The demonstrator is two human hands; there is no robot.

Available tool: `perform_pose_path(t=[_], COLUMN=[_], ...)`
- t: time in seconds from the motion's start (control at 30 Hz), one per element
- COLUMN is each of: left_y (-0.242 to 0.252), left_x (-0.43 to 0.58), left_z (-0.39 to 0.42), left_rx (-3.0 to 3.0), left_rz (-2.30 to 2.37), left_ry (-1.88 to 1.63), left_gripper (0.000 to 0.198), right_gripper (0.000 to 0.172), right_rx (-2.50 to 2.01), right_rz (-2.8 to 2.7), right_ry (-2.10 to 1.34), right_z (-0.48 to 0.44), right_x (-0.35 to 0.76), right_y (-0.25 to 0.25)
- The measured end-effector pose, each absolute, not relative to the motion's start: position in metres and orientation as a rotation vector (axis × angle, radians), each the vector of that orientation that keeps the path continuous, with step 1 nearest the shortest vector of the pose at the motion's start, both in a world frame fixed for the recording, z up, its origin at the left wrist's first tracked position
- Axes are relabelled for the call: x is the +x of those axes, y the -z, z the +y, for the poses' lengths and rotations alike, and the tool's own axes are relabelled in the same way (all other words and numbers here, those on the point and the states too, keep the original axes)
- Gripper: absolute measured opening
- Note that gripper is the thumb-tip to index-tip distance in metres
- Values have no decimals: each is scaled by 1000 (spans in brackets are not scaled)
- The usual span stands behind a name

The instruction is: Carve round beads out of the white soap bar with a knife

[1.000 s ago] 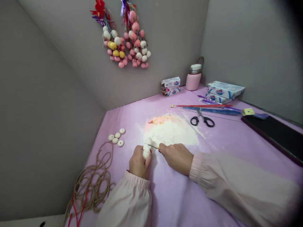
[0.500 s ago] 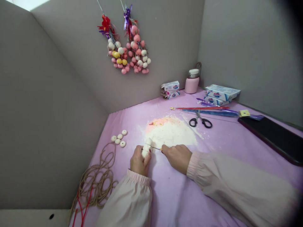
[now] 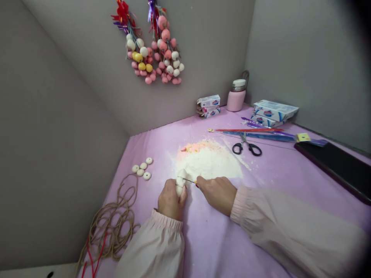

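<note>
In the head view, the left hand [image 3: 170, 200] has its grip closed around a notched white piece [image 3: 182, 174], held above the table [image 3: 208, 243] at the near edge of a patch of pale powder [image 3: 211, 165]. The right hand [image 3: 218, 194] has its grip pinched tight on a thin dark tool [image 3: 189, 180], whose tip touches the white piece; its handle is mostly hidden by the fingers. Left of the powder lie five white beads [image 3: 143, 166], with tangled brown cord [image 3: 111, 227] nearer the person. Black-handled scissors [image 3: 251, 149] rest right of the powder.
</note>
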State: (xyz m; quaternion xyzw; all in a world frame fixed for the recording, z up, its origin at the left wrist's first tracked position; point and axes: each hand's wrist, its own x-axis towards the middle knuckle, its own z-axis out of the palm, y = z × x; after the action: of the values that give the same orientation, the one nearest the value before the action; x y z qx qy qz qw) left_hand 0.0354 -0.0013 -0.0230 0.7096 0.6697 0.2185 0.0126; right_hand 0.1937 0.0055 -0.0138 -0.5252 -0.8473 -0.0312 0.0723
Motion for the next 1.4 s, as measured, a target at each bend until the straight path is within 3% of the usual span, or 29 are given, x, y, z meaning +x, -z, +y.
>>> perform_pose_path(t=[0.43, 0.8, 1.03, 1.4], left_y=[23, 22, 20, 25], left_x=[37, 37, 36, 39], left_z=[-2, -3, -3, -6], left_rx=[2204, 2114, 2109, 2487], left_rz=[1998, 2012, 2038, 2208], left_ry=[-715, -732, -711, -541], left_gripper=[18, 19, 20, 14], right_gripper=[13, 22, 18, 24], right_rx=[-1555, -1613, -1677, -1698], right_rz=[-2578, -2604, -2651, -2587], right_ry=[-16, -39, -92, -17], right_z=[9, 6, 1, 0], right_x=[186, 192, 199, 201], right_y=[3, 5, -2, 0])
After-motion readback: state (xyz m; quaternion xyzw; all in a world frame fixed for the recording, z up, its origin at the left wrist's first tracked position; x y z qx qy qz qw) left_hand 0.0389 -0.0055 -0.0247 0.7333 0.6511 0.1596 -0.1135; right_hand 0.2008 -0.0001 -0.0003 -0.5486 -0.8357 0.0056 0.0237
